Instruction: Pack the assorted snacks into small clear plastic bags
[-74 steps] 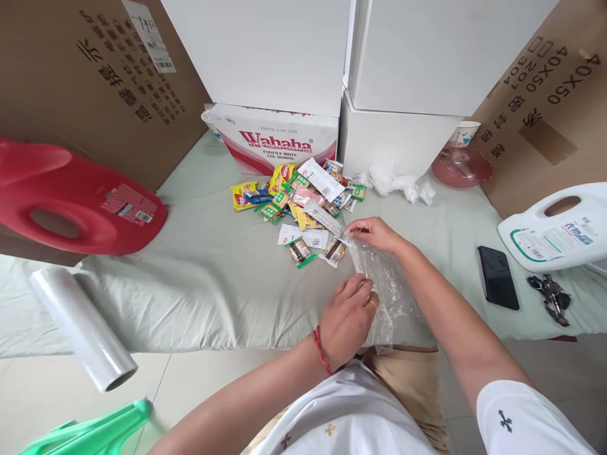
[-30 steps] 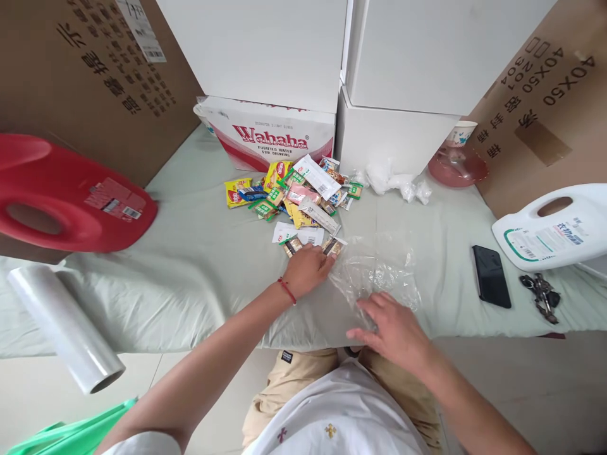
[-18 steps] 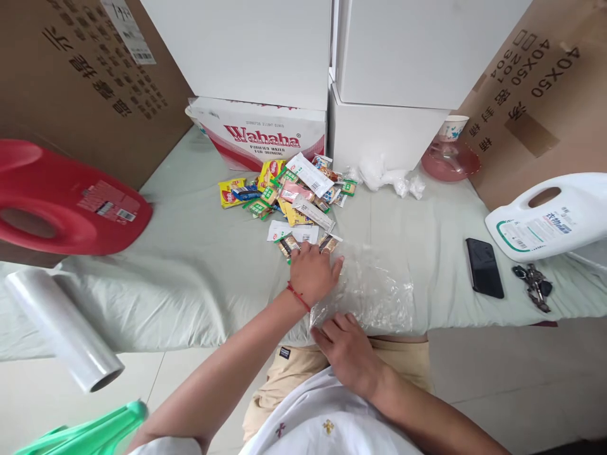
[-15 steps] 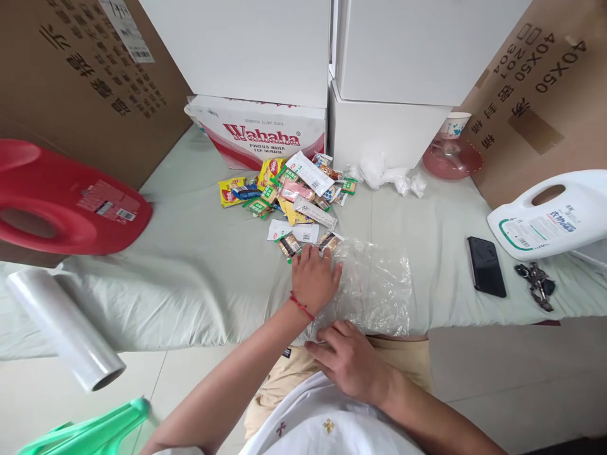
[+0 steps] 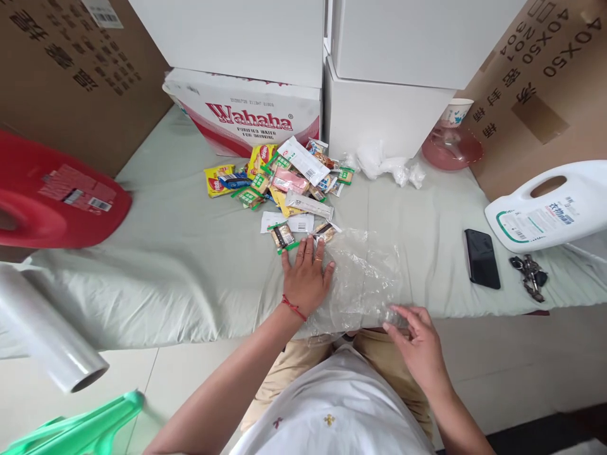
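One white shirt (image 5: 327,417) fills the part of my view nearest me, short of the clear plastic bag (image 5: 363,278) that I use as my mark; the bag lies flat and crinkled at the near edge of the cloth-covered worktop (image 5: 190,253). At the bag's near right corner I have the right hand (image 5: 420,341), thumb and forefinger spread apart at the film; whether they touch it I can't tell. Along the bag's left side the left hand (image 5: 307,278) lies palm down, fingers spread, a red bracelet (image 5: 294,308) at the wrist. Well left of the bag I see a roll of clear film (image 5: 52,335) jutting past the worktop's edge.

Just beyond the bag's far left corner, near the left fingertips, are two small snack packets (image 5: 283,236) and a flat white packet (image 5: 279,222). Right of the bag, well apart, I get a black phone (image 5: 482,258), then keys (image 5: 528,275), with a white bottle (image 5: 550,205) past them. Farther beyond the bag, to its left, sits a snack pile (image 5: 289,180); straight beyond it, crumpled plastic (image 5: 379,161). Farthest from the bag, I see the Wahaha carton (image 5: 251,117) behind the pile.
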Action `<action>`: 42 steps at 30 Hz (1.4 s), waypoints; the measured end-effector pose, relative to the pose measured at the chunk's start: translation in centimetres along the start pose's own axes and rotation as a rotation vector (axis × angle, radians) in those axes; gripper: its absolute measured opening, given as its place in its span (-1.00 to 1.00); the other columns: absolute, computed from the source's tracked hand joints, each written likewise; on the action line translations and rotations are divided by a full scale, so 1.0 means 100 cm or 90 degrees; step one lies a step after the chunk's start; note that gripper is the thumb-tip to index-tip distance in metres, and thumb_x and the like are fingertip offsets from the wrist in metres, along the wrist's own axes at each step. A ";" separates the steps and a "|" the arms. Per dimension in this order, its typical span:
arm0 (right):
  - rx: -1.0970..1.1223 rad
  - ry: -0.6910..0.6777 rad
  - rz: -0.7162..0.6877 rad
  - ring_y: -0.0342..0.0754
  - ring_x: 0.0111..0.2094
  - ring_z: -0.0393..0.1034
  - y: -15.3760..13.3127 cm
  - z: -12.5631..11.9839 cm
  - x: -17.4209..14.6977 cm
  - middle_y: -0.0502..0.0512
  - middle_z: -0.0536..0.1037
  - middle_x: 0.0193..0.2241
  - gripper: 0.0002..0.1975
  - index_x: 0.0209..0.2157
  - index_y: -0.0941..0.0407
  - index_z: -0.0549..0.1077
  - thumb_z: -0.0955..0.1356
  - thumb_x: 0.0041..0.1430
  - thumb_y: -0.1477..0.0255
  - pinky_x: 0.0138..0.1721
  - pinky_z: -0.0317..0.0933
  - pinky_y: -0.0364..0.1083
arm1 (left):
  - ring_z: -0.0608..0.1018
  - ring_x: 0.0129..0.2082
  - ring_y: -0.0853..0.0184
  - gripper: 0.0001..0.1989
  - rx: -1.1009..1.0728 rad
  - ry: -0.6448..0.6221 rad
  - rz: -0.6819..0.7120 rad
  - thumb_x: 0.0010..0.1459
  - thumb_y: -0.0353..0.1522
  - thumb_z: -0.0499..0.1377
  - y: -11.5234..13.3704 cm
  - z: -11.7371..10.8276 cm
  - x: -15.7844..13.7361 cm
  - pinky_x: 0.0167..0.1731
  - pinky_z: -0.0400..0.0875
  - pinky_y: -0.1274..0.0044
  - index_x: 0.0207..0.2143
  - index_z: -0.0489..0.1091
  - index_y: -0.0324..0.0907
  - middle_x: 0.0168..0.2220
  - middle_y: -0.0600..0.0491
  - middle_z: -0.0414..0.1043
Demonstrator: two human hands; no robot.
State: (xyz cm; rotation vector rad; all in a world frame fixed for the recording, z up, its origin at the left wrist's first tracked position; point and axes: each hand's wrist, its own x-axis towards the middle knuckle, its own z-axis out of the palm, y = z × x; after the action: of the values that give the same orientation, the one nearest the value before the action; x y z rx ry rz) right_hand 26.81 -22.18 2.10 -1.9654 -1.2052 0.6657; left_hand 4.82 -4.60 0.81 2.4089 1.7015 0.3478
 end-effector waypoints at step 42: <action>-0.332 -0.159 -0.367 -0.02 -0.29 0.43 -0.167 0.087 0.257 0.11 0.58 -0.20 -0.77 -0.19 0.11 0.53 0.40 0.14 0.30 -0.26 0.24 -0.09 | 0.04 0.49 -0.06 -0.36 -0.009 0.012 -0.004 0.41 -0.02 -0.10 -0.006 -0.001 0.002 0.30 -0.38 -0.30 0.45 0.07 -0.01 0.49 -0.12 -0.02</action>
State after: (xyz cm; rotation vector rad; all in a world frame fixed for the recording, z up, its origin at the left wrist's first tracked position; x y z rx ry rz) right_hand 22.61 8.69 8.67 -1.8057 -2.1586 0.3147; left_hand 4.31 -4.23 0.74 2.3974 1.7093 0.3813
